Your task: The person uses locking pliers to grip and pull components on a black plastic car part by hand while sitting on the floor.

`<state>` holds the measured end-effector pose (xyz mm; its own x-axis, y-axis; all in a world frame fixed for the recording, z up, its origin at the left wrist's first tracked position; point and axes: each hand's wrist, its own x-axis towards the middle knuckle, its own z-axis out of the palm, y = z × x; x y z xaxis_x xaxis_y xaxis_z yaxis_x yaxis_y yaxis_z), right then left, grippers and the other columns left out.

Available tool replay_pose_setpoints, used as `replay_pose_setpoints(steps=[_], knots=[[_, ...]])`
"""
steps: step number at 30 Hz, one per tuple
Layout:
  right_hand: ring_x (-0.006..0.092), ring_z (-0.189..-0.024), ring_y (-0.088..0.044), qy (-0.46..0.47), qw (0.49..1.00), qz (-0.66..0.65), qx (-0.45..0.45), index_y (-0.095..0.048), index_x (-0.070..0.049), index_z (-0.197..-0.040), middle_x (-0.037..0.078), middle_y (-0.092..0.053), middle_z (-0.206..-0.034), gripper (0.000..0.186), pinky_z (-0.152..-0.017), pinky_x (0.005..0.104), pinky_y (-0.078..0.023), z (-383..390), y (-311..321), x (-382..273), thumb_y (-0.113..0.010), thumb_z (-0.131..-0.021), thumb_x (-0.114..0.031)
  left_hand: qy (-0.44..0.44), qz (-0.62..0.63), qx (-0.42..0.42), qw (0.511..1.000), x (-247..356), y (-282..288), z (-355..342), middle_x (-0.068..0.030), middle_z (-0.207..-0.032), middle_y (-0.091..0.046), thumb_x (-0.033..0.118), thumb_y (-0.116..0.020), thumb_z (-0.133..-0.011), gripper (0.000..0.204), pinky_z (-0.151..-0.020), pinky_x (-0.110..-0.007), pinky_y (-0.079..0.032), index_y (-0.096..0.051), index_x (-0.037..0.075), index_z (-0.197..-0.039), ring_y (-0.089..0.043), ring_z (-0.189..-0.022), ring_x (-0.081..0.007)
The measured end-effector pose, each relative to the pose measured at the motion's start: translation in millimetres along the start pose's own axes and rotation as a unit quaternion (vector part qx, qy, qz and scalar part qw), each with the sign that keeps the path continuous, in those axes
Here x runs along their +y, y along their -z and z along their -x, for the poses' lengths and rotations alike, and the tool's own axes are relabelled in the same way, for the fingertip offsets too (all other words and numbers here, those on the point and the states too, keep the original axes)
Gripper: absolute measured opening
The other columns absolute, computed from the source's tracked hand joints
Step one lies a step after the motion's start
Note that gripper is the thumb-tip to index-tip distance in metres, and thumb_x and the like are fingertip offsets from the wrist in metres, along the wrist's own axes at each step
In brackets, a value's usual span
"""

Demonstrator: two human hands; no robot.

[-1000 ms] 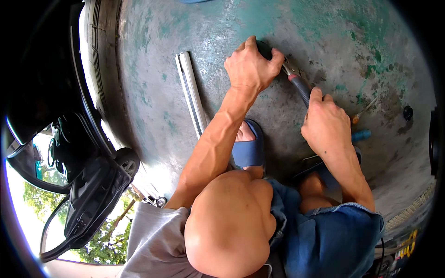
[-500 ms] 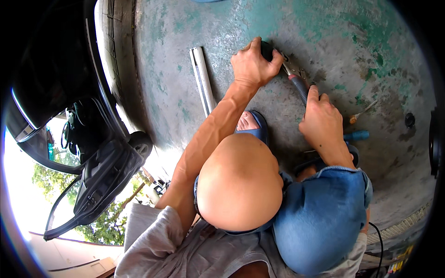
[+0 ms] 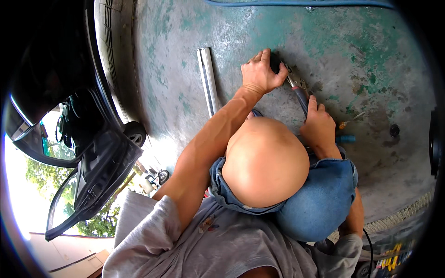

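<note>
My left hand (image 3: pixel 260 74) is closed around a black rounded piece (image 3: pixel 275 62) held low at the floor; most of it is hidden under my palm and thumb. A plier-like tool (image 3: pixel 297 86) with a silver metal head and a ribbed dark grey grip with a red end meets this piece on its right side. My right hand (image 3: pixel 320 127) is wrapped round the tool's lower grip, fingers pointing forward. Whether the tool's jaws bite the black piece cannot be seen.
A silver metal rail (image 3: pixel 208 78) lies left of my forearm. To the right are a small screwdriver-like tool (image 3: pixel 344 125), a blue-handled item (image 3: pixel 346 138) and a black round cap (image 3: pixel 394 130). A blue hose (image 3: pixel 296 3) crosses the far floor. A black car (image 3: pixel 99 162) stands left, door open.
The view has shifted, showing more of the blue hose and hiding my foot behind the knee. Both hands keep their grips, with the tool at much the same angle.
</note>
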<state>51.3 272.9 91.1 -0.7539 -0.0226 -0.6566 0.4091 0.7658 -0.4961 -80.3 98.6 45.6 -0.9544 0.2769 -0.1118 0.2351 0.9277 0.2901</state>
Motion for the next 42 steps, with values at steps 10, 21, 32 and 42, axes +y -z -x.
replay_pose_setpoints(steps=[10, 21, 32, 42], knots=[[0.0428, -0.08, -0.069, 0.011, 0.998, -0.008, 0.06, -0.048, -0.005, -0.142, 0.023, -0.064, -0.097, 0.065, -0.07, 0.0503, -0.057, 2.0, -18.5, 6.5, -0.063, -0.079, -0.01, 0.0, 0.013, -0.07, 0.997, -7.5, -3.0, -8.9, -0.0208, -0.097, -0.074, 0.036, -0.068, -0.075, 0.056, -0.071, -0.046, -0.06, -0.068, -0.001, -0.116, -0.073, -0.081, -0.0372], [0.0412, -0.075, -0.069, 0.017, 0.998, 0.039, 0.041, -0.048, -0.015, -0.148, 0.022, -0.065, -0.088, 0.067, -0.065, 0.0492, -0.057, 1.1, -2.0, 8.5, -0.059, -0.082, -0.01, -0.017, 0.025, -0.102, 0.994, -9.7, 1.3, -14.2, -0.0209, -0.096, -0.074, 0.036, -0.067, -0.077, 0.052, -0.071, -0.046, -0.061, -0.069, 0.002, -0.116, -0.073, -0.077, -0.0388], [0.0444, -0.081, -0.067, 0.015, 0.999, 0.014, 0.044, -0.039, -0.016, -0.153, 0.025, -0.063, -0.093, 0.078, -0.074, 0.0525, -0.056, -0.8, -13.3, 12.1, -0.064, -0.08, -0.005, -0.024, 0.031, -0.07, 0.997, -11.3, -2.8, -15.5, -0.0196, -0.088, -0.074, 0.038, -0.066, -0.078, 0.047, -0.069, -0.047, -0.06, -0.069, 0.004, -0.11, -0.073, -0.074, -0.0388], [0.0439, -0.086, -0.069, -0.017, 0.999, 0.021, 0.024, -0.043, -0.015, -0.151, 0.025, -0.065, -0.097, 0.074, -0.077, 0.053, -0.056, -4.6, -4.6, -4.8, -0.064, -0.081, -0.009, 0.044, 0.055, -0.141, 0.987, -8.8, 12.1, -20.5, -0.0245, -0.099, -0.072, 0.042, -0.066, -0.08, 0.054, -0.087, -0.049, -0.055, -0.067, 0.002, -0.116, -0.071, -0.093, -0.0425]])
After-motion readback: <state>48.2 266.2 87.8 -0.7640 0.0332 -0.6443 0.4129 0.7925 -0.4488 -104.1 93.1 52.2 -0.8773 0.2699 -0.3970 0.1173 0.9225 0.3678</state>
